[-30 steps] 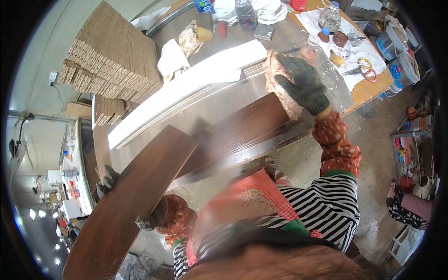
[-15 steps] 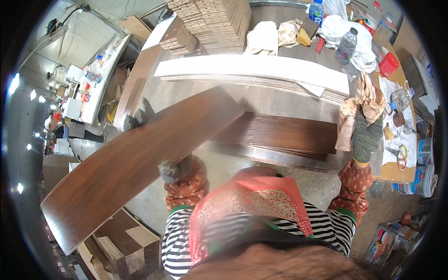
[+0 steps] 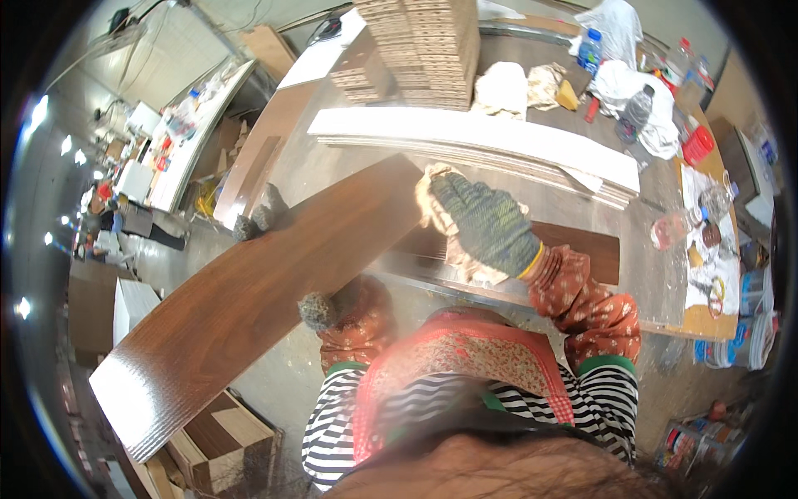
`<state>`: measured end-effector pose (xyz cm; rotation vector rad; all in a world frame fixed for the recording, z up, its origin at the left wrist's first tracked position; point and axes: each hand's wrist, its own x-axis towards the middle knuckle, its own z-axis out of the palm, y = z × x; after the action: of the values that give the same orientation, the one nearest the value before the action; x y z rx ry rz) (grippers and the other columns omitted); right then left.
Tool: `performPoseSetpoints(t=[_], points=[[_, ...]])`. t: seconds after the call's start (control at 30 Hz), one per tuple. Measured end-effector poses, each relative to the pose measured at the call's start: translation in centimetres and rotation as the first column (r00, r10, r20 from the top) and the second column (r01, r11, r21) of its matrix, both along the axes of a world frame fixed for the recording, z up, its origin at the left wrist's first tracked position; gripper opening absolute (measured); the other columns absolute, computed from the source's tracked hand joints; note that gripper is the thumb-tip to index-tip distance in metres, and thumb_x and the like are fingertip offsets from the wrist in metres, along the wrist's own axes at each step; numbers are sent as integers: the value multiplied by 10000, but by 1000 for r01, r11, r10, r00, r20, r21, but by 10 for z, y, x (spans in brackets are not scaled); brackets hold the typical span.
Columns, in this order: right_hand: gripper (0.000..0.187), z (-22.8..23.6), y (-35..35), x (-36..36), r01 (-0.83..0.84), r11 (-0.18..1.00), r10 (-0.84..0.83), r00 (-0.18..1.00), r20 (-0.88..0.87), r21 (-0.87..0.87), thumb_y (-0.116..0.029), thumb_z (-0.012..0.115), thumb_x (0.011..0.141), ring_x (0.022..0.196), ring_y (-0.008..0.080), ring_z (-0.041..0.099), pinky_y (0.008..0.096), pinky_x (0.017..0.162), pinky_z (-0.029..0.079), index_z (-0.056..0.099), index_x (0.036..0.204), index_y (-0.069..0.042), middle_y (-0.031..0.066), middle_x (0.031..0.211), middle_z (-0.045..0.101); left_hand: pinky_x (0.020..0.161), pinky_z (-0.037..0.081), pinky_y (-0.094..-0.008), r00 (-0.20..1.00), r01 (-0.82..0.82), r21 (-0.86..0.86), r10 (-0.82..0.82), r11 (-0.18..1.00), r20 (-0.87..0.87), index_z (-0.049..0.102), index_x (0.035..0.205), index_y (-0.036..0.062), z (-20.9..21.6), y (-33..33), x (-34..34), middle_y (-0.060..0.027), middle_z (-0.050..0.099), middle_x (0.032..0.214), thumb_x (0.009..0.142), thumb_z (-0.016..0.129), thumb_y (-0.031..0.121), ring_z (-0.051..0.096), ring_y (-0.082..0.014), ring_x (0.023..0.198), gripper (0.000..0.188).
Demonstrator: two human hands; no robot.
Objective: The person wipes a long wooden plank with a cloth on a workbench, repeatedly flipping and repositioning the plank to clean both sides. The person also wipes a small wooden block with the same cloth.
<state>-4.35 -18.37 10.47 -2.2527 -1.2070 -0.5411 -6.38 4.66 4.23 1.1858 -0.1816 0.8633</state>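
A long brown wood-grain board (image 3: 266, 279) is held aslant, its far right end above the table and its near left end out past the table's edge. My left hand (image 3: 316, 312), in a dark grey glove, grips it across its width from beneath. The thumb shows at the near edge and the fingertips at the far edge; the palm is hidden. My right hand (image 3: 486, 220), in a grey-green glove with a yellow cuff, presses a crumpled beige cloth (image 3: 426, 204) at the board's right end. Partly under my right arm lies a stack of brown boards (image 3: 594, 254).
Beyond the brown stack lies a stack of long white boards (image 3: 474, 137). Tall piles of drilled panels (image 3: 420, 54) stand at the back. Rags (image 3: 501, 90), bottles (image 3: 636, 112) and a red container (image 3: 697, 145) crowd the right. Cut boards (image 3: 220, 441) stand below the held board.
My right hand has swung left with the cloth, from the table's right side to the held board's right end. My left hand keeps its hold on the board.
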Motion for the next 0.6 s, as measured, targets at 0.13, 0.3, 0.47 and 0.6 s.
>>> performPoseSetpoints(t=[0.13, 0.3, 0.47, 0.6], points=[[813, -16, 43, -35, -120, 986, 139, 978, 158, -119, -416, 633, 747, 1127, 280, 523, 414, 866, 458, 317, 1388, -29, 159, 1306, 455, 948, 438, -457, 999, -23, -19, 23, 1000, 23, 423, 1279, -98, -2, 9, -12, -260, 537, 1213, 830, 513, 312, 572, -338, 1071, 614], [780, -32, 104, -47, -49, 968, 102, 973, 208, -247, -539, 428, 868, 1273, 274, 423, 426, 1005, 380, 269, 1443, -35, 141, 1477, 311, 949, 438, -464, 993, -80, -72, 85, 994, 76, 420, 1279, -103, -7, 21, -51, -267, 536, 1214, 825, 516, 322, 573, -345, 1072, 629], [583, -33, 73, 4, -39, 920, -33, 984, -176, -391, -267, 537, 838, 1119, 283, 530, 427, 906, 439, 410, 1359, -38, 181, 1282, 503, 951, 437, -471, 942, -167, -212, 219, 963, 253, 417, 1280, -108, 5, 69, -75, -274, 535, 1215, 820, 519, 331, 574, -352, 1072, 644], [466, -39, 42, 24, 53, 966, -64, 997, -34, -254, -124, 546, 806, 1026, 308, 581, 408, 891, 449, 525, 1265, -43, 167, 1145, 600, 953, 437, -477, 897, -104, -298, 219, 949, 384, 414, 1280, -112, 14, 100, -73, -279, 534, 1216, 816, 521, 339, 575, -358, 1073, 656]])
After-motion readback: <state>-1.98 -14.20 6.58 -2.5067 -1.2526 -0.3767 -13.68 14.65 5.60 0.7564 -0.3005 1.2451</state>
